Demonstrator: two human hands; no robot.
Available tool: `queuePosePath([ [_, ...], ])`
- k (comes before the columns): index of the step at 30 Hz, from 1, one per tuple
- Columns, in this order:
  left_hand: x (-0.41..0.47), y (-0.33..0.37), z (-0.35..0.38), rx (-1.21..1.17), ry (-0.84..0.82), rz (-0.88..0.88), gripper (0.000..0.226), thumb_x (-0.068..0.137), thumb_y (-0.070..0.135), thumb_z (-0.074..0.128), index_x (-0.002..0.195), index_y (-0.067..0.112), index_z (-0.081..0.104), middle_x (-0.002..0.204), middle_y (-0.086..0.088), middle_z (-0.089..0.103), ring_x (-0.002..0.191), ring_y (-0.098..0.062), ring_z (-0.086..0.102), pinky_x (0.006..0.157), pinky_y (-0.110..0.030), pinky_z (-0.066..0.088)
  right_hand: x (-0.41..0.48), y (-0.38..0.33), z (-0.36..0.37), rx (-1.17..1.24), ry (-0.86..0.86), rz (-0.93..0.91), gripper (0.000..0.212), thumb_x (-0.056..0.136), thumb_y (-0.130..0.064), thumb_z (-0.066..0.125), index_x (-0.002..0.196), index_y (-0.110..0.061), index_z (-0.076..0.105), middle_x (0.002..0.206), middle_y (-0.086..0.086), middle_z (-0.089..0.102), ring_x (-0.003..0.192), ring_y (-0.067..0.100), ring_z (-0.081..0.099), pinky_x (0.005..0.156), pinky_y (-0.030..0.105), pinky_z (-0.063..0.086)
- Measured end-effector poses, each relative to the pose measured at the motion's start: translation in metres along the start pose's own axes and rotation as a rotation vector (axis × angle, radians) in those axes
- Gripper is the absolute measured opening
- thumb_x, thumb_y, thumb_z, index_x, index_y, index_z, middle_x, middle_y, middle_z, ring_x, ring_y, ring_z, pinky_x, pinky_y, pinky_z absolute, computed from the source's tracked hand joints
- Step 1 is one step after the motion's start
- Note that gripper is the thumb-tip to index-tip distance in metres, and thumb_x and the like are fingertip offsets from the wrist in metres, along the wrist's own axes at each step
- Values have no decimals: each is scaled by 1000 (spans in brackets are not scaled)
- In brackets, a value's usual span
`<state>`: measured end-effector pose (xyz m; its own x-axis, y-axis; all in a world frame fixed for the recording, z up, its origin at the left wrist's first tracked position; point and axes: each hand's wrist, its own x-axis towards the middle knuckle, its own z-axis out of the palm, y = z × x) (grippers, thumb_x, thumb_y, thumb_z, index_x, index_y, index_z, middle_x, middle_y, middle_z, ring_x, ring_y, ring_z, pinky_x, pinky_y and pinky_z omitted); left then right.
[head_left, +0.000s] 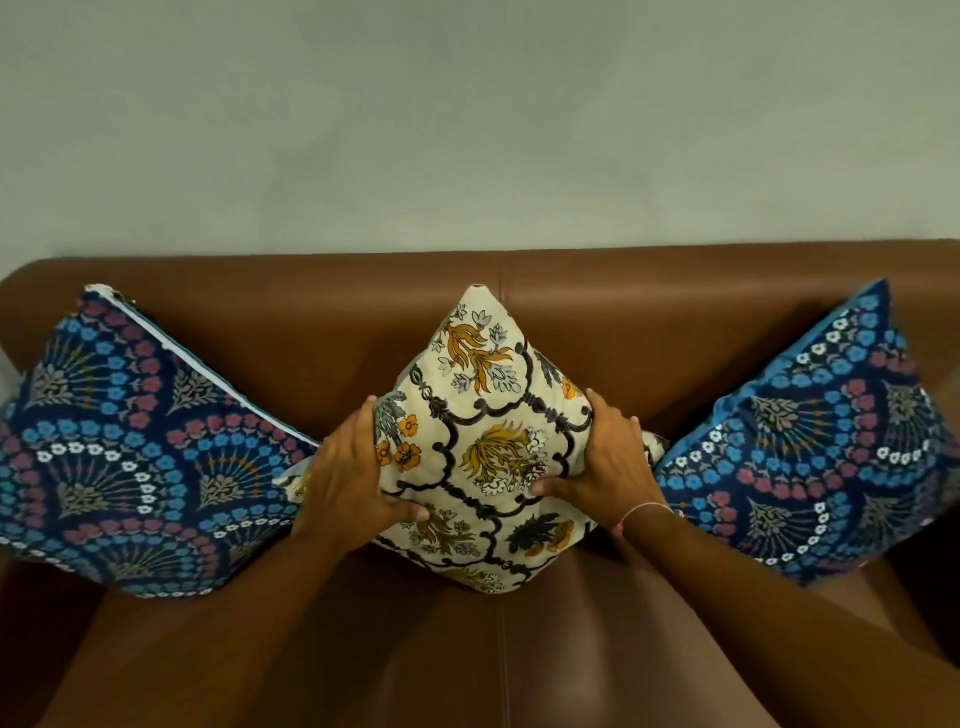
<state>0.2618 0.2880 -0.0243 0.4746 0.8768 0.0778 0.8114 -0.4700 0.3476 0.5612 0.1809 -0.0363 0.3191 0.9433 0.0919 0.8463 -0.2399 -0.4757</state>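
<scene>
A cream cushion with yellow flowers and black scrollwork stands on one corner in the middle of a brown leather sofa, leaning on the backrest. My left hand grips its left side, thumb across the front. My right hand grips its right side, thumb on the front too. A thin white thread circles my right wrist.
A dark blue cushion with blue and red flower arcs leans at the sofa's left end, and a matching dark blue cushion at the right end. A plain grey-green wall rises behind the backrest. Bare seat leather lies in front.
</scene>
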Motion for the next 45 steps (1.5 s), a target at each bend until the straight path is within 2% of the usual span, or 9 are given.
queuePosePath([
  [5, -15, 51, -7, -6, 312, 280, 126, 61, 82, 65, 151, 6, 19, 160, -17, 21, 149, -35, 16, 118, -60, 17, -29, 11, -34, 82, 141, -76, 109, 79, -81, 47, 155, -16, 5, 161, 15, 20, 151, 24, 10, 122, 51, 4],
  [10, 5, 173, 15, -135, 357, 481, 109, 72, 71, 64, 150, 7, 25, 159, -16, 24, 149, -36, 15, 117, -58, 22, -32, 78, -108, 98, 282, -80, 94, 89, -71, 43, 156, -22, 0, 164, 9, 9, 152, 19, 1, 122, 49, 9],
  [18, 49, 328, 77, -161, 94, 329, 105, 75, 82, 47, 153, 18, 17, 161, -9, 24, 148, -28, 20, 116, -50, 29, -37, 267, -236, 2, 257, 179, 88, 88, -62, 34, 152, -3, 19, 157, 25, 25, 146, 40, 19, 117, 58, 18],
  [23, 48, 358, 124, -117, -225, 100, 139, 48, 100, 46, 154, 18, 8, 157, -7, 29, 141, -31, 29, 112, -50, 32, -39, 320, -245, -116, -155, 187, 129, 45, -86, 73, 145, -16, 33, 142, 9, 47, 132, 34, 43, 108, 52, 38],
  [26, 46, 365, 143, -66, -325, 46, 152, 37, 97, 58, 154, 19, -1, 156, -9, 27, 141, -32, 28, 113, -52, 30, -38, 333, -227, -133, -274, 179, 153, 29, -84, 78, 152, -18, 15, 152, 6, 38, 139, 32, 36, 112, 58, 31],
  [29, 46, 370, 154, -45, -245, 9, 149, 38, 83, 75, 152, 21, 2, 147, -8, 36, 135, -31, 34, 112, -48, 33, -39, 342, -208, -120, -247, 199, 160, 29, -75, 82, 154, -12, 5, 153, 12, 32, 139, 36, 33, 114, 57, 28],
  [35, 47, 376, 151, -147, -58, 41, 134, 48, 60, 89, 150, 20, 13, 137, -5, 47, 127, -28, 41, 109, -46, 35, -37, 334, -208, -11, -17, 142, 121, 39, -60, 87, 138, -23, 27, 126, 6, 53, 118, 32, 47, 100, 52, 36],
  [39, 45, 375, 145, -178, 47, 42, 129, 49, 64, 86, 149, 17, 18, 131, -6, 49, 122, -26, 42, 105, -45, 38, -31, 326, -219, -23, 120, 64, 120, 40, -60, 89, 137, -24, 28, 122, 4, 55, 113, 29, 49, 97, 50, 35],
  [45, 54, 388, 158, -75, -166, -11, 150, 47, 61, 88, 152, 16, -7, 143, -14, 40, 135, -33, 35, 116, -49, 27, -34, 326, -210, -120, 35, 220, 135, 37, -52, 94, 147, -22, 21, 131, 10, 52, 122, 37, 46, 102, 62, 37],
])
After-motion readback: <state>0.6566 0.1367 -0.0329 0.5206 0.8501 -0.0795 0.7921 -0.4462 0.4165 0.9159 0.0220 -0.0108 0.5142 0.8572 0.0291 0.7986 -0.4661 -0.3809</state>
